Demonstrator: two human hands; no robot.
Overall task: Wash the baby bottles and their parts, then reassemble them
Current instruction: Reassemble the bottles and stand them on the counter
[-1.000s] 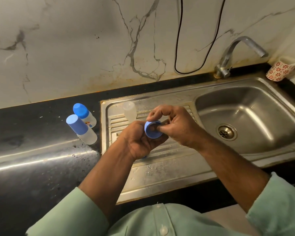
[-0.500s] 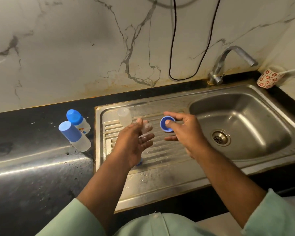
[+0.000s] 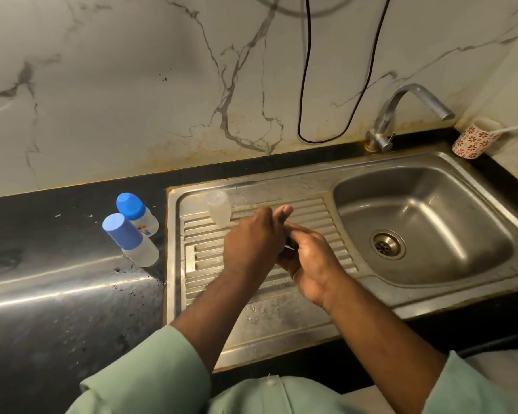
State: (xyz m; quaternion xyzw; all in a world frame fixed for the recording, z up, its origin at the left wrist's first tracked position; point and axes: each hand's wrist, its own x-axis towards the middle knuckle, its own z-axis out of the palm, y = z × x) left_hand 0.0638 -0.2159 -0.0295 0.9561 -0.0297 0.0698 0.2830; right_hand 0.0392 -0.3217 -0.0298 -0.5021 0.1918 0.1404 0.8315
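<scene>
Hands (image 3: 284, 246) rejoined above drainboard (image 3: 326, 216).

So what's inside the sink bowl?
The sink bowl holds only its round metal drain; no bottle parts lie in it. Both hands are over the ridged draining board, hiding what they hold.

two blue-capped bottles (image 3: 130, 238) upright on counter, uncapped clear bottle (image 3: 218, 208) on drainboard

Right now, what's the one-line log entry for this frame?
left hand and right hand meet over drainboard | held part hidden | two capped bottles on counter | tap off
</scene>
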